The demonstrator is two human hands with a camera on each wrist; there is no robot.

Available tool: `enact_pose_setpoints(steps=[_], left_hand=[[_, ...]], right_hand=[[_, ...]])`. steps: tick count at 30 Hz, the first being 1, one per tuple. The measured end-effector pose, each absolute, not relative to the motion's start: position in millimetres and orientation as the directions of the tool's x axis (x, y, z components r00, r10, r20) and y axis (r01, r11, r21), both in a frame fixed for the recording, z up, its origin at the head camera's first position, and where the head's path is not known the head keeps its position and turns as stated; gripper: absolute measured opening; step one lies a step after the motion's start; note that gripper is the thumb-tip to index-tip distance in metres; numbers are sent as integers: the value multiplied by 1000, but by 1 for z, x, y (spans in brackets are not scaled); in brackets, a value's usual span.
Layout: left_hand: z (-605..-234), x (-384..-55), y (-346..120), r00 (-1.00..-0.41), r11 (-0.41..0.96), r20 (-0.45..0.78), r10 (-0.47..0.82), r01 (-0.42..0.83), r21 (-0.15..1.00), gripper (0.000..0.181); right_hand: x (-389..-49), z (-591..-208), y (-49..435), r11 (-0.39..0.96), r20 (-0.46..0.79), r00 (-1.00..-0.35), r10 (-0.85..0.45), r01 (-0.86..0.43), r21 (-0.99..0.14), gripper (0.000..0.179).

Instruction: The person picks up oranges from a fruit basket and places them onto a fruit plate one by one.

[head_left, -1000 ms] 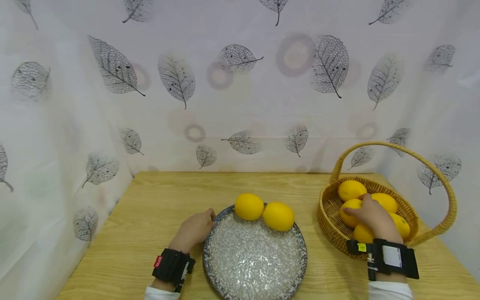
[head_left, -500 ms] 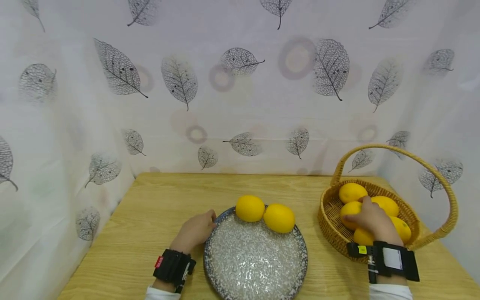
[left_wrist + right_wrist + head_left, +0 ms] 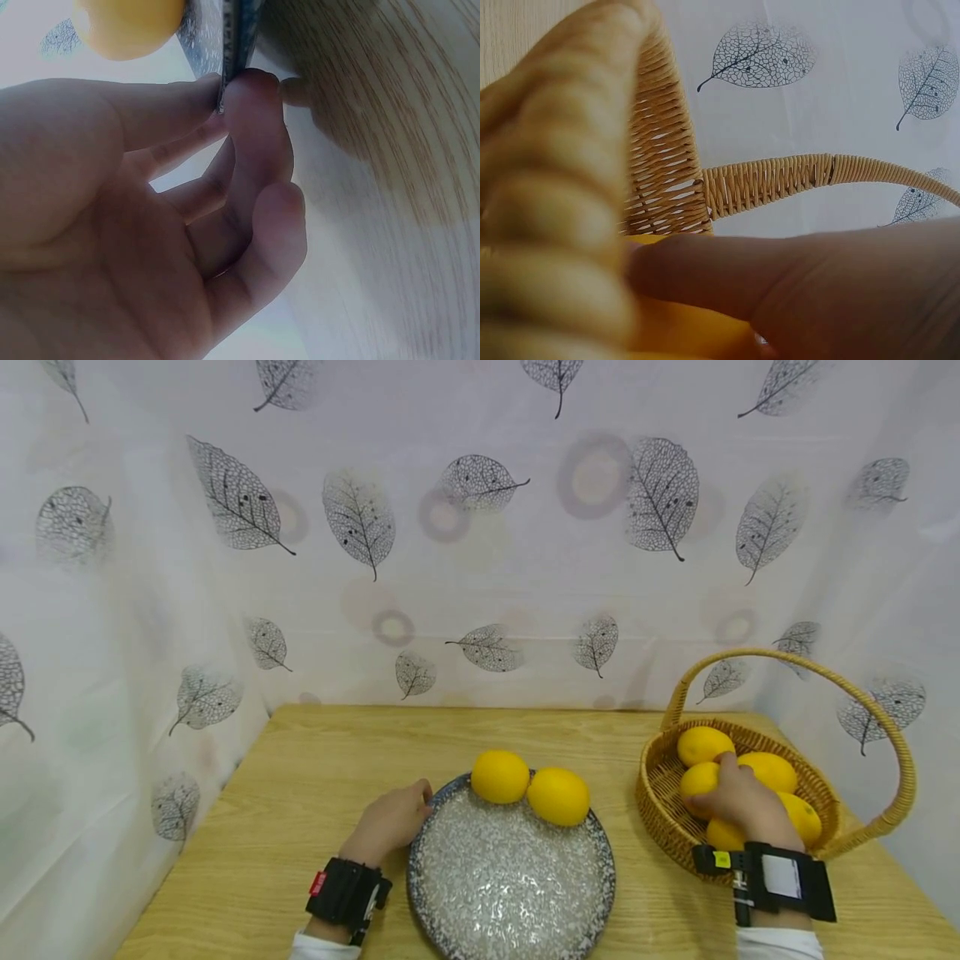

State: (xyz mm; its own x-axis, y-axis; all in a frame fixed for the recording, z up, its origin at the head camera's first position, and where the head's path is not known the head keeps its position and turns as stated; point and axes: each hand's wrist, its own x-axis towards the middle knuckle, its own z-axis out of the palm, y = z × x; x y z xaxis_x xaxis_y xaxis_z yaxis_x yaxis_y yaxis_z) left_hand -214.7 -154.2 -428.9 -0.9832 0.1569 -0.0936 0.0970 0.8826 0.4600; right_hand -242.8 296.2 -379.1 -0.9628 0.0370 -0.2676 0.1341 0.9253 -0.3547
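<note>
A round speckled grey plate (image 3: 513, 885) with a dark rim lies on the table, and two lemons (image 3: 500, 777) sit side by side at its far edge. My left hand (image 3: 386, 822) pinches the plate's left rim; in the left wrist view the thumb (image 3: 169, 112) is on one face and a fingertip on the other. Inside the wicker basket (image 3: 660, 839) at the right, my right hand (image 3: 750, 802) grips a yellow lemon (image 3: 697, 787), thumb at its near left side. The right wrist view shows only part of that hand, and the basket rim blocks much of the lemon.
Several more lemons (image 3: 772, 771) lie around the right hand in the basket. The tall basket handle (image 3: 862, 693) arches over the right forearm side. A leaf-printed curtain (image 3: 480, 552) hangs behind the wooden table (image 3: 345, 735) and along its sides.
The head view has tilted slightly. My right hand has stayed at the lemon in the basket, its fingers shifting only a little; my left hand has stayed on the plate rim.
</note>
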Motion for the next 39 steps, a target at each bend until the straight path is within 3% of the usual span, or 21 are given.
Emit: enact_pose_setpoints(steps=[8, 17, 25, 39], left_hand=[[-431, -214, -154, -983, 882, -99, 157, 94, 462, 15], [-432, -214, -155, -982, 884, -99, 160, 98, 458, 16], [-431, -214, -155, -982, 881, -97, 164, 102, 462, 16], [-430, -217, -155, -982, 879, -108, 158, 90, 468, 17]], right_hand=[[-245, -382, 298, 920, -264, -964, 30, 130, -369, 118], [-243, -380, 293, 908, -182, -983, -10, 67, -413, 104], [-242, -376, 289, 903, -122, -992, -31, 25, -428, 106], [-245, -367, 280, 912, -32, -999, 12, 24, -410, 104]])
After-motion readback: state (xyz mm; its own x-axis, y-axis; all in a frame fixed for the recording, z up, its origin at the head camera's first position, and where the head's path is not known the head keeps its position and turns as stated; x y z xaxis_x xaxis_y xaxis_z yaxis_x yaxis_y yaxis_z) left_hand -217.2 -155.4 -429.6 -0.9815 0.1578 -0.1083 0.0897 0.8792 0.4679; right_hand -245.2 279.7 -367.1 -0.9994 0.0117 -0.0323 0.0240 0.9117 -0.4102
